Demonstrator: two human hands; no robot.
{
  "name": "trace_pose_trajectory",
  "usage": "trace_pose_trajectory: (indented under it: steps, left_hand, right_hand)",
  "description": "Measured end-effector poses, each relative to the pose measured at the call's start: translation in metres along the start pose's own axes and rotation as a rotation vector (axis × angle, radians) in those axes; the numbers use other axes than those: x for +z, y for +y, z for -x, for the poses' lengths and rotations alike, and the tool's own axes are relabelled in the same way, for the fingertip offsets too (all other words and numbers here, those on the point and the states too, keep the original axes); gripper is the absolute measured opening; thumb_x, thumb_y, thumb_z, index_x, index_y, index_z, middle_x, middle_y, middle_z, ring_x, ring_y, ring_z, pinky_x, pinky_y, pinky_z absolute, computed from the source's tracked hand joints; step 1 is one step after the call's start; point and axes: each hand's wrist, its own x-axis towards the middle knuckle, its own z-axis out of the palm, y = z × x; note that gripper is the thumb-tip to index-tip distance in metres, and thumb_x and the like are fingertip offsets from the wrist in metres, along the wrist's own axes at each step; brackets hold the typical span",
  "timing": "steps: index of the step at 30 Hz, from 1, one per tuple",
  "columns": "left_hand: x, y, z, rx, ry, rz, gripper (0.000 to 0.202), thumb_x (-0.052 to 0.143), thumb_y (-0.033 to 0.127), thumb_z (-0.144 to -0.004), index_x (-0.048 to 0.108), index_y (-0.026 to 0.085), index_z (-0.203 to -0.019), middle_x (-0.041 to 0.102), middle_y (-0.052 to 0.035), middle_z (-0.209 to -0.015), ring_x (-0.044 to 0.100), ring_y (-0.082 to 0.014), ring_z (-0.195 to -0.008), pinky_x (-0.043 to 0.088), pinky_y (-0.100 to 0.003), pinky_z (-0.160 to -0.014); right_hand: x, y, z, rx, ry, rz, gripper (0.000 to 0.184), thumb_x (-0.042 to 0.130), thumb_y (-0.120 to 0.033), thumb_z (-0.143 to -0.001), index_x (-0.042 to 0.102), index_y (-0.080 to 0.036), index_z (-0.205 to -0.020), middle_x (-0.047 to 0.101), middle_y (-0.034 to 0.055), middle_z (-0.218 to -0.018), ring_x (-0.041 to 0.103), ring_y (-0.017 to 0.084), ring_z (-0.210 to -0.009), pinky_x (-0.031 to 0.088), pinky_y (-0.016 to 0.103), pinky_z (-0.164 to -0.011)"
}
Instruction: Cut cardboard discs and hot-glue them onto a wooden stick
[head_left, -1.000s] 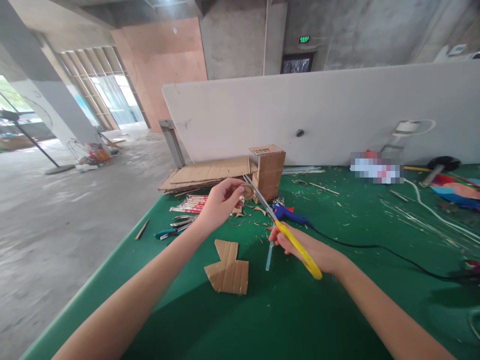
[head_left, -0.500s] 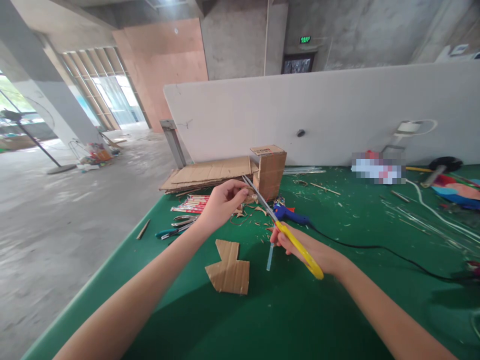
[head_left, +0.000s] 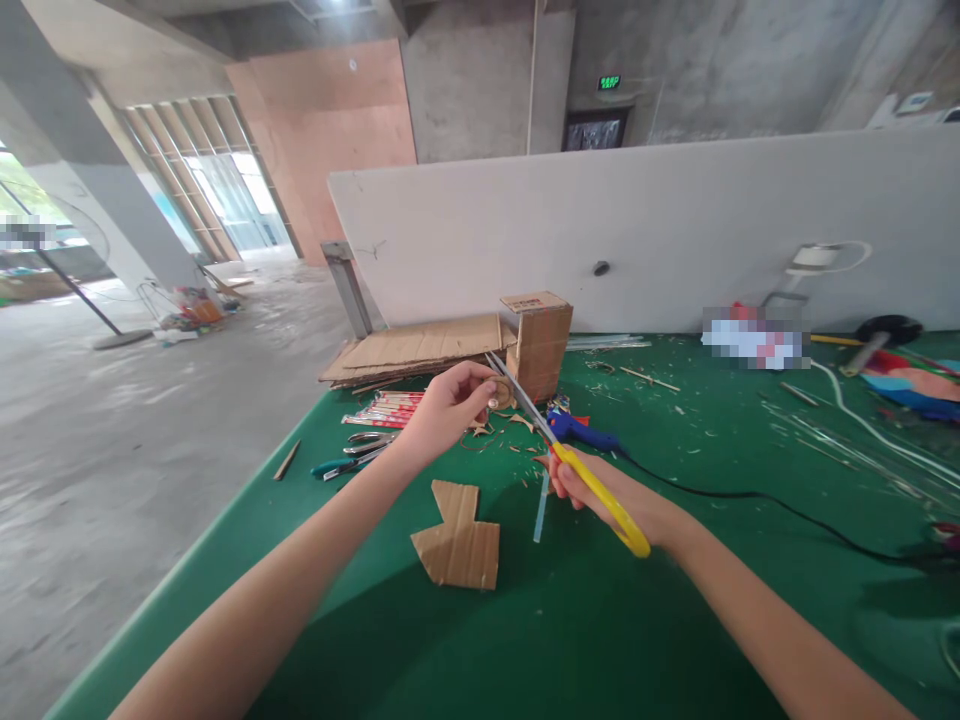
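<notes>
My left hand [head_left: 453, 402] pinches a small round piece of cardboard [head_left: 504, 393] between thumb and fingers. My right hand [head_left: 581, 480] is closed on yellow-handled scissors [head_left: 600, 492], whose blades point up and left beside the cardboard piece. I cannot tell whether the blades touch it. Below the hands, a notched flat cardboard cutout [head_left: 459, 545] lies on the green table [head_left: 570, 630]. A blue glue gun [head_left: 581, 430] rests behind the scissors, with a translucent glue stick [head_left: 541, 510] by my right hand.
A cardboard box [head_left: 540, 350] stands at the back beside stacked cardboard sheets [head_left: 427, 342]. Pliers [head_left: 367, 440], red-wrapped sticks [head_left: 382, 408] and scraps lie to the left. The glue gun's black cord [head_left: 750, 494] runs right. A white panel [head_left: 637, 220] borders the table's far side.
The small cardboard piece has turned in my left fingers and shows more of its round face. Both hands and the scissors have hardly moved.
</notes>
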Motion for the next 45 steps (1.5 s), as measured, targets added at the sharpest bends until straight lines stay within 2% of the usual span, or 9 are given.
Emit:
trace_pose_trajectory:
  steps: [10,21,26,32,41,45]
  left_hand:
    - [-0.002,0.003,0.001,0.004,0.019,-0.021,0.022,0.057,0.032,-0.082,0.061,0.014,-0.094,0.060,-0.0017,-0.073,0.053,-0.0074,-0.056,0.047,-0.019,-0.054]
    - [-0.001,0.012,0.003,-0.016,0.038,-0.048,0.020,0.057,0.031,-0.081,0.060,0.013,-0.089,0.058,-0.0011,-0.071,0.052,-0.0074,-0.056,0.045,-0.020,-0.053]
    - [-0.001,0.011,0.002,-0.018,0.033,-0.017,0.021,0.057,0.031,-0.081,0.060,0.013,-0.090,0.057,-0.0003,-0.069,0.051,-0.0076,-0.056,0.045,-0.020,-0.053]
    - [-0.001,0.011,0.002,-0.007,0.041,-0.063,0.019,0.056,0.029,-0.082,0.059,0.013,-0.091,0.055,0.0005,-0.066,0.051,-0.0079,-0.055,0.045,-0.020,-0.052]
    - [-0.003,0.012,0.004,0.102,0.031,-0.216,0.015,0.052,0.025,-0.085,0.060,0.014,-0.089,0.061,-0.0034,-0.072,0.054,-0.0098,-0.062,0.042,-0.022,-0.055]
    - [-0.001,0.011,0.005,0.102,0.023,-0.202,0.016,0.050,0.026,-0.085,0.060,0.014,-0.090,0.061,-0.0035,-0.073,0.054,-0.0105,-0.064,0.042,-0.022,-0.056]
  right_hand:
    - [0.010,0.022,-0.005,0.063,0.017,-0.139,0.050,0.029,-0.067,-0.085,0.045,-0.019,-0.085,0.035,-0.0041,-0.067,0.037,0.009,-0.055,0.046,0.027,-0.056]
    - [0.009,0.010,-0.003,0.052,0.037,-0.081,0.051,0.033,-0.070,-0.081,0.045,-0.020,-0.083,0.042,0.0001,-0.075,0.041,0.013,-0.063,0.045,0.028,-0.055]
    - [0.007,0.010,-0.001,0.030,-0.022,-0.154,0.054,0.031,-0.071,-0.082,0.047,-0.020,-0.091,0.043,0.0011,-0.078,0.043,0.014,-0.067,0.046,0.029,-0.062]
    - [0.006,0.003,0.001,-0.029,-0.024,-0.066,0.054,0.028,-0.069,-0.085,0.049,-0.020,-0.092,0.041,0.0013,-0.079,0.038,0.014,-0.067,0.043,0.032,-0.069]
    - [0.008,-0.006,0.000,0.004,-0.017,-0.053,0.050,0.025,-0.067,-0.086,0.044,-0.020,-0.085,0.037,0.0014,-0.079,0.035,0.014,-0.065,0.041,0.030,-0.063]
    - [0.007,-0.008,-0.001,0.020,0.007,-0.048,0.052,0.026,-0.068,-0.085,0.045,-0.020,-0.084,0.039,0.0016,-0.079,0.037,0.014,-0.066,0.041,0.031,-0.064]
